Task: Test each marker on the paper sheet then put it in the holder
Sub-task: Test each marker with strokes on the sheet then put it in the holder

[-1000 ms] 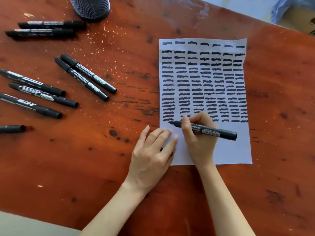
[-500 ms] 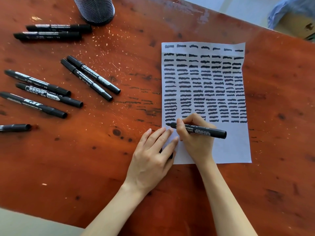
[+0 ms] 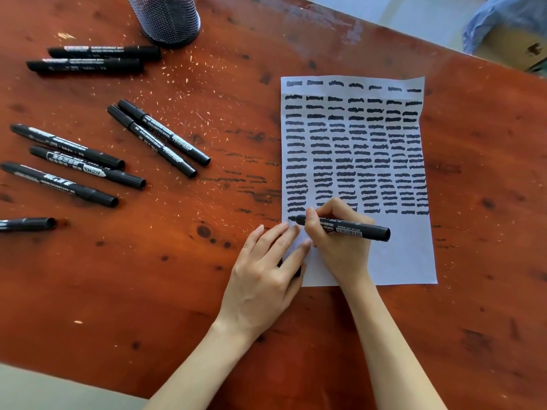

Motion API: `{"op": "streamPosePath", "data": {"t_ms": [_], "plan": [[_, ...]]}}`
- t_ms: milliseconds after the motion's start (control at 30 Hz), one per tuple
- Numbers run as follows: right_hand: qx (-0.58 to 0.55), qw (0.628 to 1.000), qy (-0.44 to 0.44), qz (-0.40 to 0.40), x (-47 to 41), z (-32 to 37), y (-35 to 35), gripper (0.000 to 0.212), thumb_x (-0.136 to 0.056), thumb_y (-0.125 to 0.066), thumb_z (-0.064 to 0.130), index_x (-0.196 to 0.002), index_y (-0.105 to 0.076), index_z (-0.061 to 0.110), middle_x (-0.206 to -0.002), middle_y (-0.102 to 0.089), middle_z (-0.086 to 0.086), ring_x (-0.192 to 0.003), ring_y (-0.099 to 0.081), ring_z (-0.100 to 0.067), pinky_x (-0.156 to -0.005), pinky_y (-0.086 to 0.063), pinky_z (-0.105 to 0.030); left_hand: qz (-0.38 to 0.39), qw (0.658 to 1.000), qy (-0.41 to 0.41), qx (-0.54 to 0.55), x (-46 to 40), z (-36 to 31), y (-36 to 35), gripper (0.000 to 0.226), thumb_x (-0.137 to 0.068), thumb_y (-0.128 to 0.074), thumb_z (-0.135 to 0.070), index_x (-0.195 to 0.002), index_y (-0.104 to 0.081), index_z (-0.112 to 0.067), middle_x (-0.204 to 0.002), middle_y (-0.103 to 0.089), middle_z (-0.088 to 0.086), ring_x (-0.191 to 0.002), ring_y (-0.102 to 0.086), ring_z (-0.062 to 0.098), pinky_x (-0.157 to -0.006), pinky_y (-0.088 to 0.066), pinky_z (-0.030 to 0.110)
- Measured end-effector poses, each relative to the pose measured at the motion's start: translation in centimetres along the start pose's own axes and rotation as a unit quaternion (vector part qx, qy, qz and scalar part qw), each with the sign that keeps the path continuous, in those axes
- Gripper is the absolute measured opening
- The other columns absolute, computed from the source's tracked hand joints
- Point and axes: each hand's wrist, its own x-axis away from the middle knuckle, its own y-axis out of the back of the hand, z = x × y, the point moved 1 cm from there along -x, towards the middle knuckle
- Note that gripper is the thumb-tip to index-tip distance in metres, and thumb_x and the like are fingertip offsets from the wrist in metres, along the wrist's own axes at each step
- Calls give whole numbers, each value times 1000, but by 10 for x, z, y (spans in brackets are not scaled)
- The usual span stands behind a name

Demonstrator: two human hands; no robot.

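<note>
fingers (image 3: 310, 223) of the right hand (image 3: 340, 247) pinch a black marker (image 3: 349, 227) near its writing end, thumb and forefinger curled round the barrel. its tip sits on the paper sheet (image 3: 408, 255) at the left margin, just below the last row of dark test strokes, and the rear of the barrel points out to the right, low over the sheet. the left hand (image 3: 266, 279) lies with straight, slightly spread fingers pressing the lower left corner of the sheet against the wooden table (image 3: 148, 291); something small and dark shows under its palm, possibly the cap, but i cannot tell.

the marker looks light, stiff and smooth, so a grip close to the tip should give the most control over a stroke, while a mid-barrel hold would suit lifting it toward the mesh holder (image 3: 167, 19), which stands well apart at the table's far edge. the sheet is thin and creased, likely to slide or buckle unless pinned as it is now.

eight more capped markers (image 3: 159, 137) lie loose to the left of the sheet, so the task seems well short of finished.
</note>
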Motion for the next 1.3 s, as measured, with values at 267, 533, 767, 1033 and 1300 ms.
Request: {"op": "streamPosePath", "data": {"t_ms": [267, 533, 767, 1033, 1300], "plan": [[4, 1000, 2, -5, 0, -1, 1, 31, -83, -58, 21, -58, -50, 5, -47, -48, 4, -43, -43, -6, -45, -34, -14, 6, 1000, -1, 2, 0, 0, 0, 28, -91, -51, -24, -114, -63, -14, -126, -59, 11, -124, -45, 21, -106, -35, 42], [18, 1000, 4, -8, -1, -1, 1, 31, -83, -56, 21, -57, -48, 5, -48, -47, 3, -45, -42, -8, -45, -33, -14, 10, 1000, 1, 10, 1, 1, -1, 30, -92, -48, -22, -114, -63, -10, -124, -59, 14, -124, -45, 22, -106, -35, 42], [29, 999, 14, -12, 0, -2, 1, 31, -82, -56, 19, -57, -47, 4, -50, -45, 5, -47, -39, 3, -47, -30, -8, 56, 998, -25, -17, 2, 6, 11, 35, -89, -50, -23, -119, -61, -9, -132, -55, 8, -127, -46, 18, -103, -40, 42], [17, 1000, 12, -10, -1, 0, 1, 26, -81, -55, 18, -58, -43, 13, -48, -45, 7, -46, -39, -2, -47, -31, -12, 41, 998, -44, -26, 7, 14, 6, 35, -91, -50, -24, -122, -59, -12, -133, -54, 5, -129, -44, 18, -103, -36, 49], [19, 1000, 7, -13, -1, -2, 0, 31, -81, -54, 17, -55, -42, 5, -52, -35, 19, -45, -35, 2, -48, -27, -8, 37, 998, -41, -20, 6, 14, 6, 34, -91, -50, -23, -121, -60, -12, -132, -55, 5, -129, -44, 18, -104, -36, 49]]}}
